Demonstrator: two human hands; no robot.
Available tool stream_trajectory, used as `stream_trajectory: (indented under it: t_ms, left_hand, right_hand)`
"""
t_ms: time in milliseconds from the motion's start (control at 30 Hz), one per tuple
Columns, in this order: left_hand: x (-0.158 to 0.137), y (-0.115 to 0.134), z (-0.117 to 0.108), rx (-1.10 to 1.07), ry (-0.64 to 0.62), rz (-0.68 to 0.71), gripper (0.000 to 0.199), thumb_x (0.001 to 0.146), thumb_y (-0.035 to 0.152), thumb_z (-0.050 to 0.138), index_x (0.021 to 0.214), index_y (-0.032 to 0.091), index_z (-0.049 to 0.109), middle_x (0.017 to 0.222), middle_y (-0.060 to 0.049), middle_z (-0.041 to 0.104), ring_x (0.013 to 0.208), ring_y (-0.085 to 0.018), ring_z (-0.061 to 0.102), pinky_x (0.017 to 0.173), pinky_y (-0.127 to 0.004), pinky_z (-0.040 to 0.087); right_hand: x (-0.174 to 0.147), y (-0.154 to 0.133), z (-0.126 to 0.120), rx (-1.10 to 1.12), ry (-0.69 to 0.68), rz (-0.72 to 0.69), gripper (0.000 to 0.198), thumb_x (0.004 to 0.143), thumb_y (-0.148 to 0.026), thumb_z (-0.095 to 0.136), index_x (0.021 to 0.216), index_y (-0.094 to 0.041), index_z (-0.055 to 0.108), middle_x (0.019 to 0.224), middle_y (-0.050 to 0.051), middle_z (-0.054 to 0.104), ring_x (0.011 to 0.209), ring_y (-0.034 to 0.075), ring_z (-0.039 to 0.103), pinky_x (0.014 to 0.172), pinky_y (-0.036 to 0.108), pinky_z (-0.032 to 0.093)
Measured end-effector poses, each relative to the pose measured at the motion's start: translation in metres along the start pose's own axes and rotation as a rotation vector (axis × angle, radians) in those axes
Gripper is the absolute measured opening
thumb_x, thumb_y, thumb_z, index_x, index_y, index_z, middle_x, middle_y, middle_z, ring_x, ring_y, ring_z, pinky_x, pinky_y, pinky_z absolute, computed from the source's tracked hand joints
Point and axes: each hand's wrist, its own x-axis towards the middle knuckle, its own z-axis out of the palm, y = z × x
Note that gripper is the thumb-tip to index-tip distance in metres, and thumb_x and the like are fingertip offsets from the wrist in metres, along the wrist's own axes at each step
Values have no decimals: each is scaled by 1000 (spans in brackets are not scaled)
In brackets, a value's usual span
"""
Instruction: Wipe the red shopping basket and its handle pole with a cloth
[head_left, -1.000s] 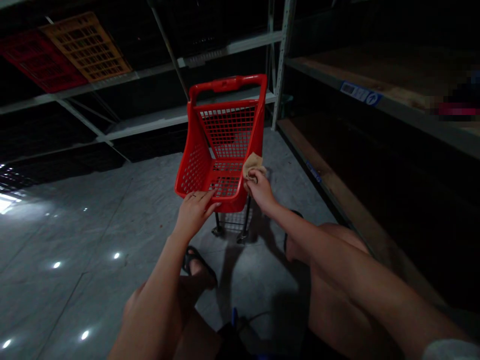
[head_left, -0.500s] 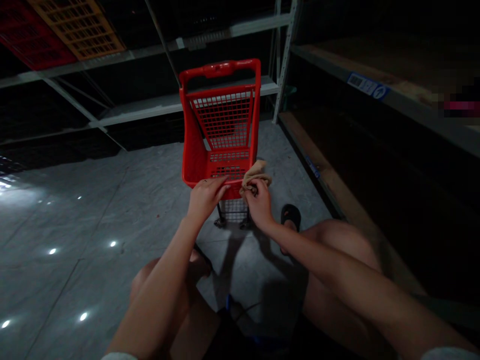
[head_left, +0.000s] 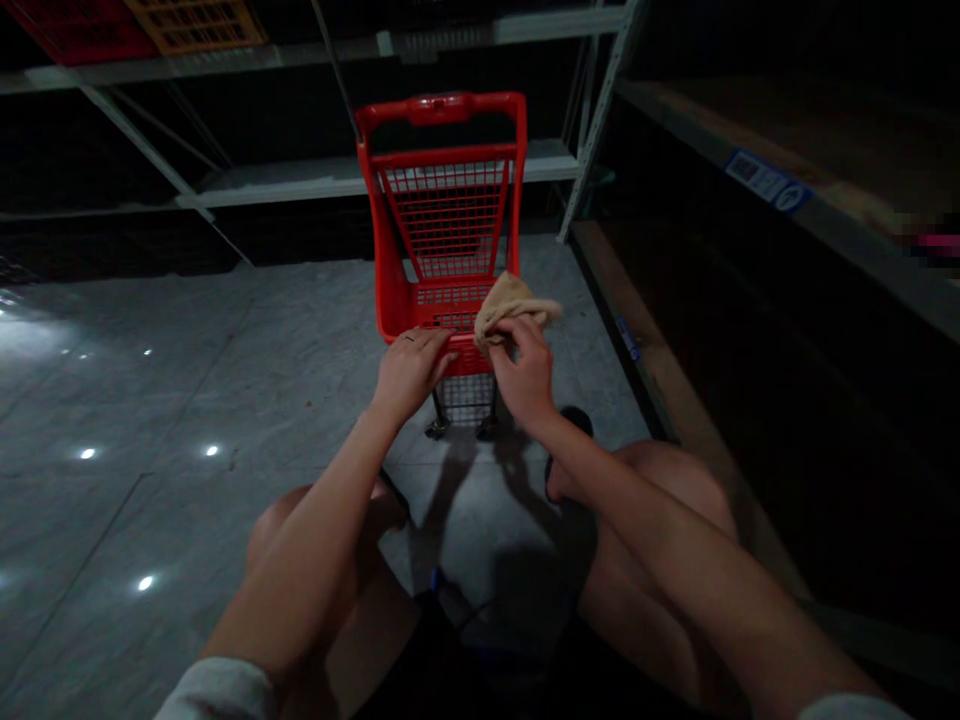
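Note:
A small red shopping cart (head_left: 386,280) with a grid basket stands on the floor in front of my knees, its handle at the far side. My left hand (head_left: 412,370) grips the near rim, fingers laid over the top and thumb on the outer side. In my right hand (head_left: 523,370) a crumpled tan cloth (head_left: 504,298) is pinched between fingers and thumb. The cloth is at the right end of that rim, its edge blurred. Whether it touches the plastic there is hidden by the hand.
White metal shelving (head_left: 292,185) runs behind the cart, with a red crate (head_left: 90,30) and a yellow crate (head_left: 199,22) on it. At the right stands a dark shelf (head_left: 675,115) with a blue label (head_left: 769,182). Grey floor (head_left: 300,360) extends leftward.
My right hand has raised the cloth slightly along the rim, and the cloth is more bunched upward. The left hand stays on the rim. The view has shifted a little.

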Motion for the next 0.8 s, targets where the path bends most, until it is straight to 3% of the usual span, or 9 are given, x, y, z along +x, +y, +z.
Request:
stream_trajectory:
  t_ms: [200, 333, 533, 667, 800]
  left_hand:
    - [-1, 6, -5, 63, -24, 12, 33, 100, 35, 48, 113, 16, 73, 106, -14, 77, 100, -27, 70, 87, -39, 51]
    - [-11, 14, -11, 34, -16, 90, 37, 102, 38, 47, 128, 21, 68, 113, -11, 77, 95, -24, 72, 81, -37, 53]
    - [-35, 23, -21, -71, -5, 403, 40, 103, 22, 45, 142, 21, 55, 136, -8, 67, 110, -18, 70, 91, -32, 55]
    - [-52, 21, -35, -93, 42, 481, 31, 102, 26, 50, 130, 21, 63, 118, -6, 76, 104, -17, 72, 94, -33, 56]
    - [-68, 24, -45, -162, 102, 558, 21, 100, 27, 55, 117, 21, 67, 102, -3, 79, 98, -15, 73, 96, -32, 57]
  right_hand:
    - [30, 6, -35, -428, -343, -190, 27, 88, -12, 47, 100, -21, 70, 108, 9, 70, 106, 27, 59, 97, 42, 45]
    - [28, 1, -48, -542, -492, -252, 24, 93, -19, 49, 103, -20, 71, 107, 11, 71, 104, 28, 60, 94, 43, 43]
    - [24, -12, -88, -543, -637, -272, 24, 94, -31, 54, 84, -21, 73, 87, 10, 71, 92, 27, 62, 88, 42, 45]
    - [27, -19, -107, -468, -851, -220, 19, 91, -29, 57, 85, -23, 74, 88, 6, 73, 86, 22, 63, 80, 36, 47]
    - [23, -39, -90, -149, -1161, -117, 14, 90, -26, 60, 90, -25, 75, 96, 2, 73, 88, 18, 65, 80, 30, 48]
